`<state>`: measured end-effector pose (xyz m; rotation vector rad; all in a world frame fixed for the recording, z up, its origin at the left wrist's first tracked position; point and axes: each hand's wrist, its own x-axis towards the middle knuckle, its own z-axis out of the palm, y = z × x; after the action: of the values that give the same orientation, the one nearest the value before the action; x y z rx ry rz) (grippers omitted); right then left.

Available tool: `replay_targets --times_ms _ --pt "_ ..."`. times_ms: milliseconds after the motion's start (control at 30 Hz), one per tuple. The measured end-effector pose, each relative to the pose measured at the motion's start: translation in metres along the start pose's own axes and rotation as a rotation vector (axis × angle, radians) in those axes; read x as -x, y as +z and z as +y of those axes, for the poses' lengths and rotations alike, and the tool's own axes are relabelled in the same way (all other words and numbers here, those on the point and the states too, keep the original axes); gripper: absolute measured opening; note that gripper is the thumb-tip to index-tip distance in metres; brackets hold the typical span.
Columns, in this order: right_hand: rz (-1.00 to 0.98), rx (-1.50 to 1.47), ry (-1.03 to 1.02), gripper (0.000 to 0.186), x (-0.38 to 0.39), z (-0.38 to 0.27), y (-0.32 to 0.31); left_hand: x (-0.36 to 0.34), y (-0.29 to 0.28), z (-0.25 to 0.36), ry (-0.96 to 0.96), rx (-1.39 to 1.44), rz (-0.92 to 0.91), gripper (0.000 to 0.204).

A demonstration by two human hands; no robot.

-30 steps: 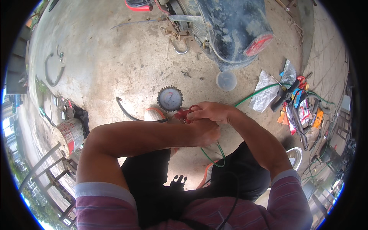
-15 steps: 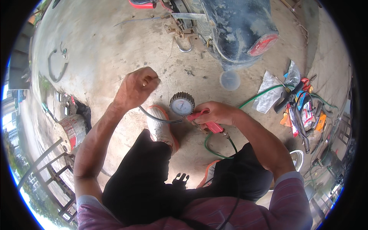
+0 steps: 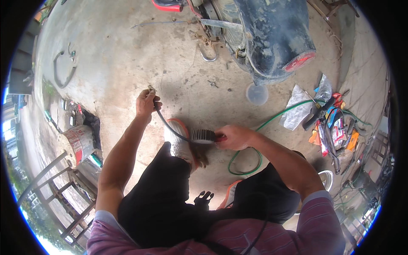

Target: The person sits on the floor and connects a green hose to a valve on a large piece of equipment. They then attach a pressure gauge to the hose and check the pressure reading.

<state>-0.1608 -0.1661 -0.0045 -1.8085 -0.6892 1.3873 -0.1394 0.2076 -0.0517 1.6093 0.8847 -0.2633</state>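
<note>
Between the thumb and fingers of my left hand (image 3: pixel 147 103) is the end of a dark hose, its small metal chuck (image 3: pixel 151 88) poking out past the fingertips. The short hose (image 3: pixel 169 126) curves from there down to a tire inflator gun with a round, black-ribbed gauge (image 3: pixel 203 136). My right hand (image 3: pixel 235 137) is closed around the gun's red handle (image 3: pixel 220 138), most of which it hides. The gauge is turned so that its dial no longer faces up. A green air hose (image 3: pixel 260 160) loops below my right hand and runs off to the right.
Ahead stands a dusty motorbike's rear mudguard (image 3: pixel 276 38) with a red reflector (image 3: pixel 299 61). A translucent round lid (image 3: pixel 257 94) lies below it. Tools and packets (image 3: pixel 333 123) are heaped on the right. At left are a paint-stained bucket (image 3: pixel 78 144) and a metal frame (image 3: pixel 63 191).
My left hand has moved down and slightly left, opening from a fist to show the chuck. My right hand has lowered and rolled the gun, turning the dial away. The view has shifted slightly.
</note>
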Motion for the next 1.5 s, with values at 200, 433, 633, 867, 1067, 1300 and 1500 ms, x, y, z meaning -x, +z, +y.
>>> replay_targets --times_ms 200,433,633,867,1067,1300,1500 --pt "0.136 -0.038 0.041 0.026 0.0 0.011 0.015 0.036 0.079 0.087 0.622 -0.756 -0.109 0.053" --pt "0.101 0.03 0.043 0.024 0.0 -0.003 0.009 0.061 0.153 0.125 0.882 -1.094 -0.158 0.041" --pt "0.103 0.022 0.066 0.031 0.011 0.004 0.003 0.079 0.171 0.129 0.99 -0.99 -0.291 0.027" --pt "0.119 0.121 0.06 0.033 0.045 -0.022 -0.039 0.067 0.184 0.135 0.815 -0.605 -0.526 0.025" --pt "0.63 0.212 0.076 0.05 0.082 -0.022 -0.089 0.071 0.188 0.147 0.668 -0.53 -0.574 0.026" --pt "0.675 0.099 0.127 0.051 0.092 -0.019 -0.108 0.07 0.188 0.154 0.194 -0.269 -0.73 0.029" --pt "0.846 0.138 0.211 0.045 0.095 0.004 -0.115 0.058 0.164 0.142 -0.13 0.499 -1.069 0.047"
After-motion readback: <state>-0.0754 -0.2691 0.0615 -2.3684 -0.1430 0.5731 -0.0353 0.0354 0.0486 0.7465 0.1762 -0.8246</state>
